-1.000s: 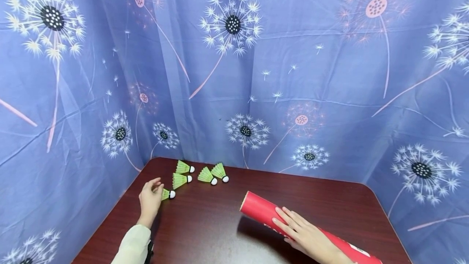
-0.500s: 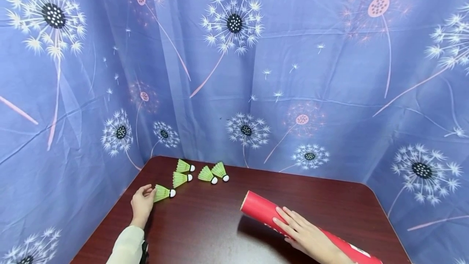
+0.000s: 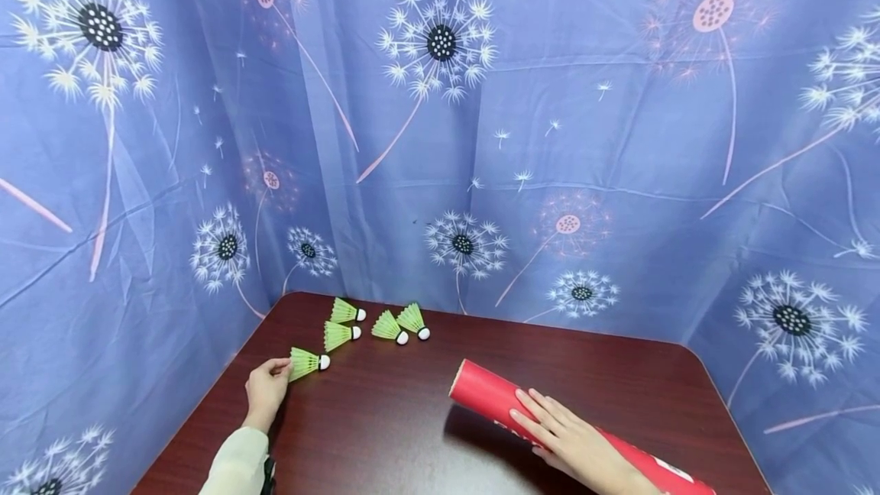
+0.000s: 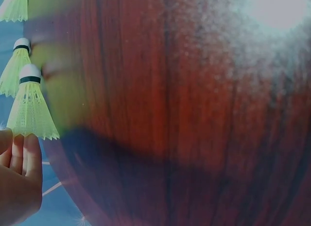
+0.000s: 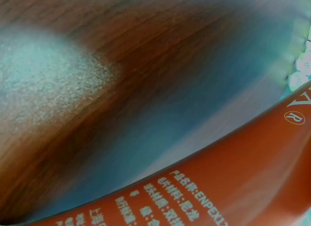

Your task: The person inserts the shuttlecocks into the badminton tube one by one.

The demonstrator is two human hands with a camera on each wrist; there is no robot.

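Observation:
In the head view my left hand (image 3: 266,393) is at the table's left side, its fingertips pinching the skirt edge of a yellow-green shuttlecock (image 3: 306,363). That shuttlecock lies with its white cork pointing right; the left wrist view shows thumb and fingers at the skirt's rim (image 4: 33,120). My right hand (image 3: 571,438) rests over a red shuttlecock tube (image 3: 484,386), fingers extended across its upper side. The tube's end faces left. In the right wrist view the tube (image 5: 252,158) shows white printing, and the hand is out of sight.
Several more shuttlecocks lie toward the back left: two stacked in a column (image 3: 338,335) and a pair (image 3: 413,320) near the rear edge. The dark red-brown table (image 3: 385,426) is bordered by a blue dandelion-print curtain (image 3: 385,250).
My left hand has drawn back left from over the shuttlecock, then brought its fingertips together at the skirt edge. The shuttlecock, tube and right hand stay nearly where they were.

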